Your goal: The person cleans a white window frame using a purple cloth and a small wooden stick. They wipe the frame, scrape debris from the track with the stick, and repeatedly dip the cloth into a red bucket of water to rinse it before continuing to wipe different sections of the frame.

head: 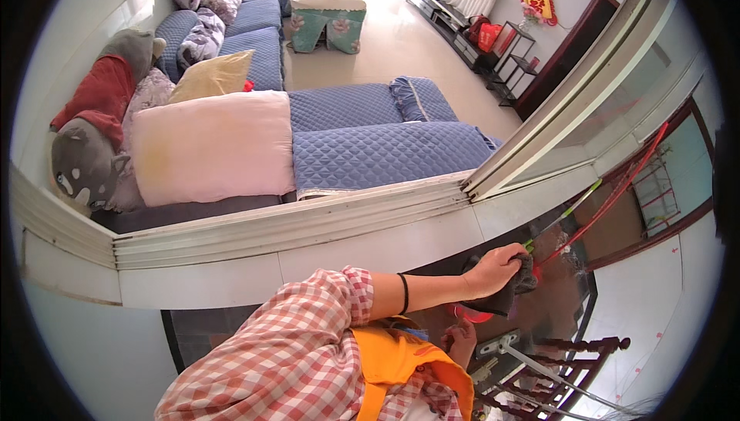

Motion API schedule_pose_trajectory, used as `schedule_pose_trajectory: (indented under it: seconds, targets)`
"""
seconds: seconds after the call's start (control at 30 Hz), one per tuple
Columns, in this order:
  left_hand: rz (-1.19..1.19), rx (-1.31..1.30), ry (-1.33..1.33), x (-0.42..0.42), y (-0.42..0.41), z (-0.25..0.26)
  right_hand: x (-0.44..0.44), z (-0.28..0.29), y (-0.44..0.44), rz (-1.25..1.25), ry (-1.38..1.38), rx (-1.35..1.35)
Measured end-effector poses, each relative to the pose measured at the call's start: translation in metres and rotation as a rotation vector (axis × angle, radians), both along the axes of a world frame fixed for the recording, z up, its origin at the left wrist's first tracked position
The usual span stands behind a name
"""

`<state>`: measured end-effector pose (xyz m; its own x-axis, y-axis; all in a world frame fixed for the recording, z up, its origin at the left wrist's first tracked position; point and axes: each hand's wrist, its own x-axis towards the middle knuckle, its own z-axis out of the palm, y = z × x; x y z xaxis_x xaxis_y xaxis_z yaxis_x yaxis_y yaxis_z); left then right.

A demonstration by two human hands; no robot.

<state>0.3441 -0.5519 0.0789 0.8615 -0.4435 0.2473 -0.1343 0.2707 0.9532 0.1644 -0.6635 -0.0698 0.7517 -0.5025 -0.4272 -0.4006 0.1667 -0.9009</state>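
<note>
My left hand (496, 269) grips a dark grey cloth (509, 294), which hangs in folds below the fingers. That arm stretches across to the right in a red-and-white checked sleeve, with a black band on the wrist. Lower down, partly behind my orange apron (399, 351), is my right hand (461, 340); its fingers look bent, and whether they hold anything is unclear. A red plastic basin or bucket (475, 314) shows partly beneath the cloth. Left of my hands runs a white tiled sill (370, 247) below the sliding window's track (289, 230).
Beyond the window stands a sofa with a blue quilted cover (393, 149), a pink cushion (214, 149) and a plush husky (87, 161). The sliding panes (578, 97) are at the right. A flat-headed mop (498, 344) and dark wooden railing-like furniture (578, 363) are at lower right.
</note>
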Motion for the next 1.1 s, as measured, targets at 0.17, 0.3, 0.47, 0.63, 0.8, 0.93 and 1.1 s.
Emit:
schedule_pose_trajectory:
  seconds: [0.17, 0.3, 0.47, 0.63, 0.8, 0.93, 1.1]
  targets:
    - [-0.113, 0.03, -0.027, -0.015, 0.041, 0.003, -0.008, 0.036, -0.017, -0.1, -0.127, -0.205]
    - [-0.218, 0.214, -0.094, -0.017, 0.061, -0.038, -0.017, 0.056, -0.037, -0.308, -0.256, -0.292]
    - [-0.28, 0.382, 0.104, -0.016, 0.091, -0.054, -0.006, 0.077, 0.017, -0.21, -0.263, -0.354]
    - [-0.316, 0.307, 0.295, -0.011, 0.09, -0.087, 0.013, 0.072, 0.062, -0.073, -0.129, -0.345]
    - [-0.366, 0.313, 0.382, -0.011, 0.092, -0.087, 0.046, 0.111, 0.069, 0.007, -0.085, -0.333]
    - [-0.339, 0.313, 0.416, -0.011, 0.086, -0.089, 0.076, 0.125, 0.074, 0.106, -0.207, -0.361]
    - [-0.34, 0.262, 0.514, -0.009, 0.082, -0.095, 0.09, 0.129, 0.078, 0.217, -0.071, -0.43]
